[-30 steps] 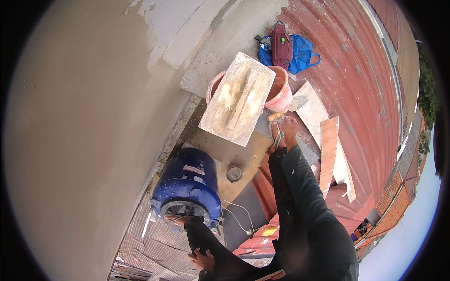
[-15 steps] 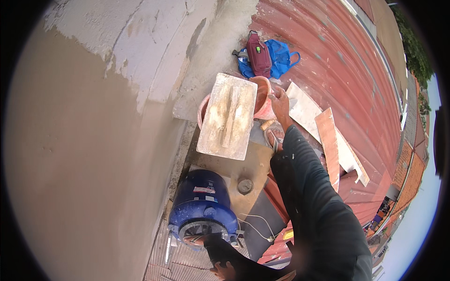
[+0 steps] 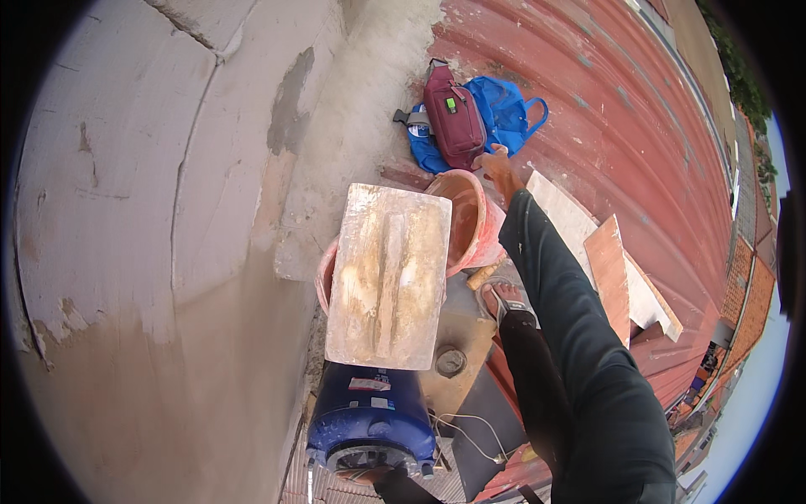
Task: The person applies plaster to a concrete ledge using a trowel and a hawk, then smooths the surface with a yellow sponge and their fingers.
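My right hand [image 3: 497, 170] reaches past the far rim of a reddish bucket [image 3: 495, 225], close to the lower end of a maroon waist bag [image 3: 454, 126]. Its fingers look apart, and I make out nothing held in them. A blue bag [image 3: 505, 105] lies under and beside the waist bag. A plaster-caked rectangular float [image 3: 342, 290], handle side up, lies across a second reddish bucket [image 3: 325, 277], hiding most of it. My left hand is out of sight.
A smeared wall [image 3: 109, 252] rises on the left. Below the float stands a blue drum-shaped container [image 3: 369, 416]. Boards [image 3: 608, 260] lie on the red corrugated roofing [image 3: 604, 126] at right. A pale cable [image 3: 474, 420] trails near my leg. My sandalled foot [image 3: 504, 298] is beside the bucket.
My right hand has moved from the bucket rim farther away, toward the waist bag. The view has shifted, so the float and buckets appear lower and larger. My left hand has left the picture.
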`<act>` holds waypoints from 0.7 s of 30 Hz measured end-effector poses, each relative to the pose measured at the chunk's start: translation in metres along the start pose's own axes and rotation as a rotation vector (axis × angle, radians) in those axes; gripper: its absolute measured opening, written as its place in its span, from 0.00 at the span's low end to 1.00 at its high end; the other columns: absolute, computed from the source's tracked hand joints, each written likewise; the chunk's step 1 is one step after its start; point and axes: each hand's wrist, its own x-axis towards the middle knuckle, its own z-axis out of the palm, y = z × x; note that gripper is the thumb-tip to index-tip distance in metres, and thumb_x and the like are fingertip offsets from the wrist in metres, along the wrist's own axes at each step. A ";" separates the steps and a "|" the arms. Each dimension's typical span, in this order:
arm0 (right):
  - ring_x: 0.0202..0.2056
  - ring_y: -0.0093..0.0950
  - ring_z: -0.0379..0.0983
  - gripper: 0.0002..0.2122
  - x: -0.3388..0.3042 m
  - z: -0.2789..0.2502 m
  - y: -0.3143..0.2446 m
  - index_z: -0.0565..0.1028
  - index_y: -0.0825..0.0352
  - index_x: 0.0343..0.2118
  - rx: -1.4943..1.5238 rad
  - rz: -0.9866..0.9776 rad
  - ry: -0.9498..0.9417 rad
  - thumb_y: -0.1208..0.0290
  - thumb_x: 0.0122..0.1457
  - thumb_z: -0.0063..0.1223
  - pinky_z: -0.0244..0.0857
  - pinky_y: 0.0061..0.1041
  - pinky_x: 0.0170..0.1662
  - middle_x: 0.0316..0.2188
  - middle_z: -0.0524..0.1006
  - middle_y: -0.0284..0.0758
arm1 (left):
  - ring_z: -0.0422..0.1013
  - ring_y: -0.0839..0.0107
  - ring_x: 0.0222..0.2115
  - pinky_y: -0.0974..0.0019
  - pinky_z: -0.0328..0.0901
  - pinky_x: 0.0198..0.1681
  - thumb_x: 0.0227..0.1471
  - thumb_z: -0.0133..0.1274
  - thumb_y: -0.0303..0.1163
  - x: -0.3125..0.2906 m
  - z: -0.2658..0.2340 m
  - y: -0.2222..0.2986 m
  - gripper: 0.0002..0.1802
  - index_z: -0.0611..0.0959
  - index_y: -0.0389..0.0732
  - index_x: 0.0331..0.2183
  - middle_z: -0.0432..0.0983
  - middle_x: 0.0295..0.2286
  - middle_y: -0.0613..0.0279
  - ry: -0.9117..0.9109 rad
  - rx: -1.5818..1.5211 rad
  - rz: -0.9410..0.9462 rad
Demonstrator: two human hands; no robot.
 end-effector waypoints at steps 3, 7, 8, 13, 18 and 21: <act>0.44 0.36 0.71 0.41 0.015 0.018 0.014 0.54 0.74 0.57 0.023 -0.161 0.057 0.84 0.36 0.63 0.70 0.30 0.41 0.43 0.68 0.45 | 0.63 0.36 0.53 0.28 0.58 0.51 0.47 0.48 0.71 -0.001 0.022 -0.004 0.41 0.73 0.56 0.56 0.62 0.56 0.40 0.085 0.088 0.000; 0.40 0.30 0.71 0.35 0.050 -0.032 0.051 0.56 0.73 0.54 0.092 -0.210 0.171 0.82 0.41 0.61 0.69 0.27 0.38 0.36 0.71 0.40 | 0.64 0.37 0.51 0.28 0.59 0.49 0.47 0.48 0.73 0.040 0.043 -0.050 0.40 0.76 0.58 0.53 0.67 0.54 0.41 0.444 0.458 0.179; 0.39 0.28 0.71 0.33 0.044 -0.023 0.037 0.57 0.73 0.53 0.170 -0.242 0.118 0.82 0.42 0.61 0.69 0.27 0.38 0.34 0.72 0.39 | 0.65 0.38 0.50 0.29 0.60 0.48 0.47 0.48 0.73 0.040 0.048 -0.047 0.40 0.77 0.55 0.52 0.67 0.53 0.40 0.480 0.454 0.169; 0.34 0.25 0.71 0.23 -0.024 0.040 -0.089 0.59 0.71 0.51 0.394 -0.432 -0.050 0.80 0.52 0.53 0.65 0.27 0.40 0.31 0.75 0.37 | 0.66 0.38 0.49 0.33 0.60 0.50 0.48 0.50 0.69 0.016 0.020 -0.001 0.39 0.78 0.50 0.51 0.65 0.54 0.37 0.161 0.183 0.023; 0.34 0.26 0.71 0.22 -0.022 -0.022 -0.141 0.61 0.69 0.49 0.610 -0.435 0.013 0.80 0.51 0.54 0.66 0.28 0.42 0.31 0.75 0.36 | 0.64 0.35 0.51 0.34 0.59 0.53 0.49 0.54 0.63 0.033 -0.027 0.007 0.36 0.76 0.50 0.53 0.59 0.57 0.35 0.016 0.136 0.076; 0.32 0.27 0.71 0.15 -0.043 -0.078 -0.144 0.67 0.68 0.42 0.852 -0.370 0.112 0.83 0.50 0.52 0.68 0.29 0.41 0.29 0.74 0.35 | 0.62 0.34 0.53 0.35 0.58 0.55 0.49 0.57 0.59 0.028 -0.035 0.005 0.35 0.75 0.50 0.54 0.56 0.59 0.33 -0.054 0.095 0.056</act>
